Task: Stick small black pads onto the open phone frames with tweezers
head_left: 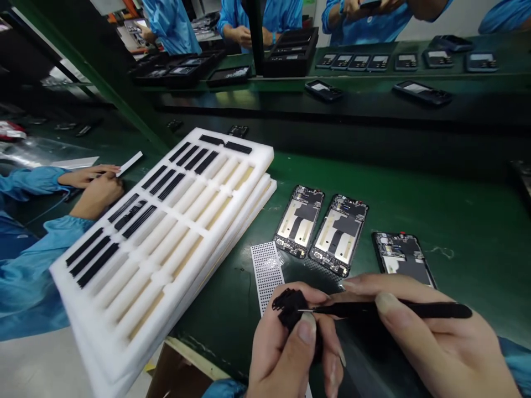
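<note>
Stack of black strips (pixel 290 303), head view: lies between thumb and curled fingers of the left hand (pixel 282 354), at the thumb tip; grip closed on it. Right hand (pixel 452 348): grip closed around black tweezers (pixel 435 310), tips at the stack; contact cannot be told. Perforated white sheet (pixel 267 268) just beyond left hand on green tabletop (pixel 477 221); white foam tray (pixel 261 155) to the left.

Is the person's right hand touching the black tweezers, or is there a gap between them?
Touching: the head view shows the right hand gripping the black tweezers, its thumb lying across them.
</note>
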`<act>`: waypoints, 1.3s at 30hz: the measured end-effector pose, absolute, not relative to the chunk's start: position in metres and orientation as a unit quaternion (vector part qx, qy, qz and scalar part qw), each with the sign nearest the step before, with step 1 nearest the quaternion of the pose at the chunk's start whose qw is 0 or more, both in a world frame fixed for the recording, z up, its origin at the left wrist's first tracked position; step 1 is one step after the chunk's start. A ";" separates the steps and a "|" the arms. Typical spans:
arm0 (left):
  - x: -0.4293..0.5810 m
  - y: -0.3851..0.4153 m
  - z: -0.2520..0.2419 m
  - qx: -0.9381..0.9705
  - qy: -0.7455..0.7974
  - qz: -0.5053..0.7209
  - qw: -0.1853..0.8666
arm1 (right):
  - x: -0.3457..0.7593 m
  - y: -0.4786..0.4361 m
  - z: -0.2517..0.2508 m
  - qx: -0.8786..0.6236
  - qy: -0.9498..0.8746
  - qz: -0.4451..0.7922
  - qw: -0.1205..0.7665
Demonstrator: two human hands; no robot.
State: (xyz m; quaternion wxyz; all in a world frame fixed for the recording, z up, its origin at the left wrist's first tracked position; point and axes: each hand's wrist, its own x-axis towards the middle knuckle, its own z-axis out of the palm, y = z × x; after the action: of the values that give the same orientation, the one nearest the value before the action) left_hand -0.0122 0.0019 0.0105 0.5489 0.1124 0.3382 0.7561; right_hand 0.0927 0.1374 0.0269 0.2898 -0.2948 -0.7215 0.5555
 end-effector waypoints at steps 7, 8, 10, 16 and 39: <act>-0.011 0.002 0.012 0.116 0.335 0.761 0.544 | 0.093 0.139 0.029 -0.272 -0.728 0.547 0.311; -0.011 0.002 0.012 0.116 0.334 0.761 0.544 | 0.094 0.139 0.029 -0.265 -0.736 0.544 0.302; -0.011 0.002 0.011 0.114 0.332 0.762 0.544 | 0.096 0.140 0.027 -0.260 -0.747 0.539 0.290; -0.009 0.006 0.003 0.065 0.321 0.766 0.553 | 0.101 0.135 0.021 -0.265 -0.765 0.504 0.301; -0.034 -0.009 -0.023 0.659 0.734 0.159 0.044 | 0.145 0.194 -0.024 -0.293 -0.768 0.547 0.158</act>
State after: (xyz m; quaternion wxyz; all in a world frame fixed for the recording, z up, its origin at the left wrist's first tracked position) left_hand -0.0343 -0.0091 -0.0230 0.0438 0.6585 0.7343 0.1588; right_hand 0.1452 0.1936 -0.0243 0.1580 -0.2929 -0.7679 0.5474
